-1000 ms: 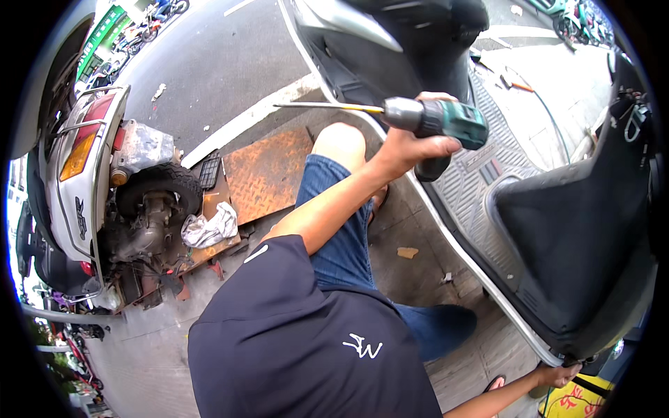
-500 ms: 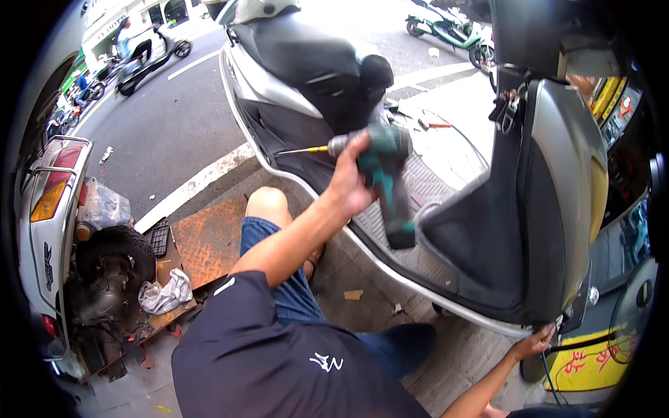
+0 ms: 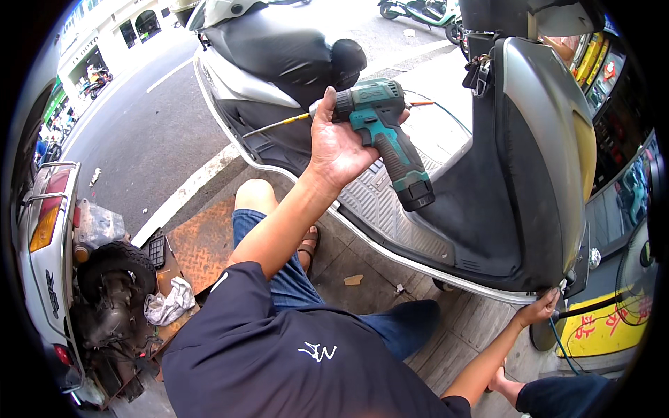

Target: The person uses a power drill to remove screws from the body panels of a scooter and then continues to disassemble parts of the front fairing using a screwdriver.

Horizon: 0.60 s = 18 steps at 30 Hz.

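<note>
My left hand (image 3: 341, 150) is wrapped around a black and teal cordless drill (image 3: 391, 132), thumb up beside the chuck and most fingers hidden behind it. A long driver bit (image 3: 275, 125) with a yellow band points left from the chuck. The drill is held above the ribbed footboard (image 3: 376, 209) of a grey and black scooter (image 3: 557, 160). Low on the right, my right hand (image 3: 542, 306) has its fingers pinched together at the bottom front corner of the scooter's body; what is between them is too small to make out.
Another scooter (image 3: 52, 244) and a dirty wheel (image 3: 115, 268) stand at the left, near a rusty metal plate (image 3: 202, 233) and a crumpled rag (image 3: 169, 301). A fan (image 3: 634, 279) and another person's leg (image 3: 557, 397) are at the right. Keys (image 3: 481, 76) hang on the scooter.
My left hand has turned palm up with the drill and the blur is gone. My right hand stays at the scooter's lower corner. The view has shifted; the passing rider has moved off.
</note>
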### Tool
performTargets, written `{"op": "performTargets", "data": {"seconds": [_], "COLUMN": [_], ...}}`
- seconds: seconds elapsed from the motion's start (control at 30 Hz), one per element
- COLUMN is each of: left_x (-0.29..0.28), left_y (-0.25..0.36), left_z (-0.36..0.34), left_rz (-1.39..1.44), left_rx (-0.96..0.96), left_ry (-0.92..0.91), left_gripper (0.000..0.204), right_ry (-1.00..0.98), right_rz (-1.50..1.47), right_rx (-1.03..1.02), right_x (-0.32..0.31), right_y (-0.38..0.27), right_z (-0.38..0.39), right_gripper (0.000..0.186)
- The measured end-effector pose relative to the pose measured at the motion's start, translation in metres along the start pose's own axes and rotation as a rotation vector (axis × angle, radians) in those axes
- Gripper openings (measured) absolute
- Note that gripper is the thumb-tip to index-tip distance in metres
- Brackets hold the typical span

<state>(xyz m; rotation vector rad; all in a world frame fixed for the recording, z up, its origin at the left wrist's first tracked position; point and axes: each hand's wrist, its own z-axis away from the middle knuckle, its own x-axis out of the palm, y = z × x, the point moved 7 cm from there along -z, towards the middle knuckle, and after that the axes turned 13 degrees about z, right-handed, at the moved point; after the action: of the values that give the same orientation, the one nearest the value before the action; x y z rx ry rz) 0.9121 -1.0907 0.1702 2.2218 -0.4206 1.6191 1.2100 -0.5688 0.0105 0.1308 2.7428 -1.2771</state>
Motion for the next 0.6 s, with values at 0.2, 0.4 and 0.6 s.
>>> {"op": "performTargets", "data": {"seconds": [0.2, 0.4, 0.6], "left_x": [-0.004, -0.003, -0.06], "left_y": [0.011, 0.011, 0.026], "left_z": [0.0, -0.007, 0.002], "left_rz": [-0.038, -0.092, 0.057], "left_rx": [-0.005, -0.019, 0.005], "left_ry": [-0.028, -0.038, 0.056], "left_gripper": [0.087, 0.09, 0.094], "right_ry": [-0.039, -0.021, 0.0], "right_rz": [0.108, 0.085, 0.129], "right_rx": [-0.006, 0.051, 0.011], "right_x": [0.0, -0.004, -0.01], "right_y": [-0.007, -0.008, -0.013], "right_z": [-0.002, -0.004, -0.008], "right_gripper": [0.05, 0.05, 0.045]}}
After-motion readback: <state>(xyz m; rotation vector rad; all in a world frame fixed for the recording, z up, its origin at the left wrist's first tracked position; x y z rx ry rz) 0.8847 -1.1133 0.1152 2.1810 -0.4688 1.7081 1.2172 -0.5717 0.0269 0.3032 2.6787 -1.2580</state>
